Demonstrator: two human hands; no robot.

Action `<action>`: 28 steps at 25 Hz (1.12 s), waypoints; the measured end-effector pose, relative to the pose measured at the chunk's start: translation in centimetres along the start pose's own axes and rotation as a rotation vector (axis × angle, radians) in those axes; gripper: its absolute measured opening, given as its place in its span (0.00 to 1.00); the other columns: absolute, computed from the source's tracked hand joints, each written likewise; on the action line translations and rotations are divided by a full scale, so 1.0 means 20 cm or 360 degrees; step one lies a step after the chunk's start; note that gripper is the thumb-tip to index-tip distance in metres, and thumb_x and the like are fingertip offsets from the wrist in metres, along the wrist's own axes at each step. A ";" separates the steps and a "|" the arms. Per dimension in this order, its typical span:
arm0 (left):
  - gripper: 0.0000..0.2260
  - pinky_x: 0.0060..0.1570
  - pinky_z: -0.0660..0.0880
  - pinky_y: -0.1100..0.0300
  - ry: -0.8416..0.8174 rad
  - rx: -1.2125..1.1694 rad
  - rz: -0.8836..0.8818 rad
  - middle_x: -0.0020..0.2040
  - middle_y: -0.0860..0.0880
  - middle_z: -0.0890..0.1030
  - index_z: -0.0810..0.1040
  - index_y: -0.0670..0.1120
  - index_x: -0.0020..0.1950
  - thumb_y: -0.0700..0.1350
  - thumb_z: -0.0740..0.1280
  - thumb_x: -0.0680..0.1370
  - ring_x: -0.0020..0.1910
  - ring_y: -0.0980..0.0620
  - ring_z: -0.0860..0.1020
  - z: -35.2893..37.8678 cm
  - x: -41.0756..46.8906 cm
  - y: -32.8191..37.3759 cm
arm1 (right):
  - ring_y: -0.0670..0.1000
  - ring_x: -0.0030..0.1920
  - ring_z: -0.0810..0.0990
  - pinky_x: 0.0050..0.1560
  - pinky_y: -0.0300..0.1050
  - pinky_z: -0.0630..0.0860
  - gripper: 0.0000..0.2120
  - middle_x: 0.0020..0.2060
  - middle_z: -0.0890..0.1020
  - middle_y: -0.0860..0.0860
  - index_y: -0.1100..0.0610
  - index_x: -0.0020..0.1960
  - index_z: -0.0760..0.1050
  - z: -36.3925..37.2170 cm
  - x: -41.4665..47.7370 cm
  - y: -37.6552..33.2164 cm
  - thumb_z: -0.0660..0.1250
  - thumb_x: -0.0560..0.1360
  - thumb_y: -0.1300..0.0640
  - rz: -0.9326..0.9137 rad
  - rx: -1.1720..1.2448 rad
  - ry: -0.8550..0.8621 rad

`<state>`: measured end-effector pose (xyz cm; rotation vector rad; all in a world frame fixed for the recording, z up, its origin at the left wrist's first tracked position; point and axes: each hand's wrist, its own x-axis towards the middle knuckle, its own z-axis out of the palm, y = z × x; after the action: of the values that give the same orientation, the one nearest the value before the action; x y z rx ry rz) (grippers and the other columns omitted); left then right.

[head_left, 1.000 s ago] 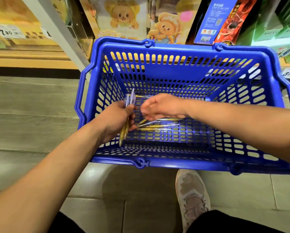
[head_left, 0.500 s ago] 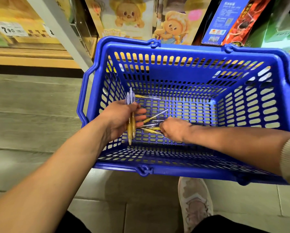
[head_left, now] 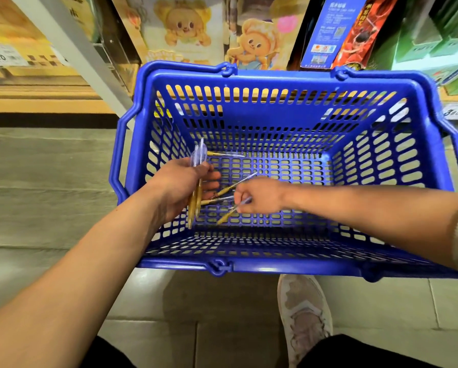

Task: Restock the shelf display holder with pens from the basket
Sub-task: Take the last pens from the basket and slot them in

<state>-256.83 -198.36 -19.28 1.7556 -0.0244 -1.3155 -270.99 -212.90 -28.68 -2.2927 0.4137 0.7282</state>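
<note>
Currently my left hand grips gold-and-clear plastic pens, right hand pinches a loose pen in the blue slotted basket; crowded grip could spill them.

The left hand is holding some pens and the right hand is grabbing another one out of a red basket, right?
Not quite. The head view shows the basket is blue, not red. The rest holds: the left hand grips a bunch of pens, and the right hand pinches another pen inside the basket.
</note>
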 end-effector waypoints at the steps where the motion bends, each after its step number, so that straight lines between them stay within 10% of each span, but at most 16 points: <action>1: 0.08 0.50 0.83 0.52 0.0010 0.0073 0.0038 0.53 0.43 0.86 0.78 0.42 0.56 0.43 0.61 0.85 0.49 0.48 0.85 0.00 0.00 0.00 | 0.43 0.43 0.82 0.42 0.36 0.76 0.09 0.40 0.83 0.44 0.49 0.49 0.80 -0.07 -0.01 -0.04 0.72 0.76 0.44 -0.0025 0.0250 0.0043; 11: 0.09 0.43 0.81 0.50 -0.0068 0.0438 0.0156 0.43 0.46 0.82 0.77 0.45 0.56 0.46 0.58 0.86 0.37 0.51 0.81 0.02 -0.03 0.00 | 0.53 0.50 0.87 0.52 0.43 0.82 0.07 0.47 0.87 0.57 0.59 0.53 0.84 -0.20 0.07 -0.16 0.71 0.78 0.58 -0.0076 0.2040 0.0056; 19: 0.04 0.30 0.75 0.57 -0.0074 0.0142 -0.0026 0.33 0.48 0.74 0.73 0.41 0.55 0.40 0.60 0.84 0.29 0.52 0.73 -0.02 0.01 0.01 | 0.53 0.50 0.80 0.48 0.46 0.81 0.14 0.58 0.77 0.52 0.55 0.65 0.75 0.04 -0.03 0.14 0.65 0.81 0.63 0.0248 -0.0948 -0.0122; 22: 0.03 0.27 0.72 0.59 -0.0064 0.0084 -0.0031 0.30 0.51 0.73 0.73 0.42 0.54 0.42 0.63 0.84 0.27 0.54 0.71 -0.03 0.03 0.02 | 0.57 0.63 0.78 0.54 0.50 0.82 0.23 0.73 0.70 0.53 0.54 0.74 0.67 0.09 -0.02 0.20 0.61 0.81 0.68 0.0161 -0.1084 -0.0078; 28: 0.08 0.40 0.84 0.54 -0.0072 0.0040 -0.0020 0.43 0.47 0.88 0.78 0.41 0.56 0.44 0.62 0.85 0.37 0.51 0.85 -0.02 0.04 0.01 | 0.49 0.46 0.82 0.44 0.41 0.78 0.04 0.44 0.81 0.45 0.46 0.50 0.77 -0.12 0.03 0.21 0.71 0.77 0.53 0.0012 -0.0223 -0.0048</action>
<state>-256.01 -198.57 -19.72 1.7496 -0.0555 -1.3693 -271.59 -217.50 -29.73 -2.4088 0.3678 0.8176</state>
